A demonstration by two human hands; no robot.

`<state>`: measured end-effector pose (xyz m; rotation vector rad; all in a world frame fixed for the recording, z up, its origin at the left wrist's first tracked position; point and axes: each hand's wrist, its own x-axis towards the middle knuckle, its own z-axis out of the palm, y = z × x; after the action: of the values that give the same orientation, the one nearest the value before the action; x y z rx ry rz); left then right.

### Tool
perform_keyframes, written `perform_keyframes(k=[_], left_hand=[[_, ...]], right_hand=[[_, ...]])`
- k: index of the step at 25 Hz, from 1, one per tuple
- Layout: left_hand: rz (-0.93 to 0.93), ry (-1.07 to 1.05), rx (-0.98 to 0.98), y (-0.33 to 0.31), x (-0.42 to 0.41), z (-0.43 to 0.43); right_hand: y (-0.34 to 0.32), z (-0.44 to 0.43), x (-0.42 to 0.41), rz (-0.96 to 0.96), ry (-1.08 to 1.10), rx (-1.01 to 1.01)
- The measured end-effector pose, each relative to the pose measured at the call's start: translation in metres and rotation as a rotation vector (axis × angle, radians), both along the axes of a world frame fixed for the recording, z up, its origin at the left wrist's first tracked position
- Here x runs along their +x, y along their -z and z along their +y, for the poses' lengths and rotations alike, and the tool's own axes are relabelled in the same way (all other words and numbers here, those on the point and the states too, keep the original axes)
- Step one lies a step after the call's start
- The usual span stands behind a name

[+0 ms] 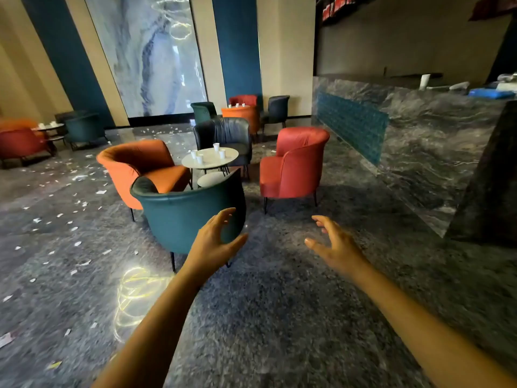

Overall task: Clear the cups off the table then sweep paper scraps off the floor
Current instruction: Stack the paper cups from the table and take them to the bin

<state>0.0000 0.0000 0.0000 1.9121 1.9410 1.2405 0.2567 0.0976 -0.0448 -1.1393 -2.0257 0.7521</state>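
Head view: both arms reach forward over the dark stone floor (279, 317). The left hand (215, 242) and right hand (333, 245) are held with fingers spread and curled, gripping nothing. Four white cups (208, 152) stand on the round white table (223, 161), well beyond the hands. A teal armchair (184, 217) stands between hands and table, its back toward the camera. An orange armchair (140, 166) flanks the table on the left, a red armchair (293, 166) on the right, a black armchair (223, 133) on the far side. Paper scraps (78, 203) litter the floor to the left. A marble counter (419, 135) runs along the right.
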Motion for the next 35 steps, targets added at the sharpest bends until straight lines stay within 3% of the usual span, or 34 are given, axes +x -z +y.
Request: perform_keyframes(k=[9,17,27,35], left_hand=[[0.236,0.009,-0.243,0.084,-0.077,0.158],[0.328,0.016,-0.279,0.065,-0.153,0.395],[0.117,-0.116,-0.261,0.077,-0.191,0.734],[0.061,-0.295,-0.293,0.076,-0.265,0.926]], right_hand=[[0.073,0.162,-0.072,-0.282,-0.031,0.007],[0.061,0.390,-0.160,-0.286,-0.039,-0.003],[0.063,0.755,-0.223,-0.299,-0.136,0.058],[0.057,0.992,-0.331,-0.331,-0.331,0.045]])
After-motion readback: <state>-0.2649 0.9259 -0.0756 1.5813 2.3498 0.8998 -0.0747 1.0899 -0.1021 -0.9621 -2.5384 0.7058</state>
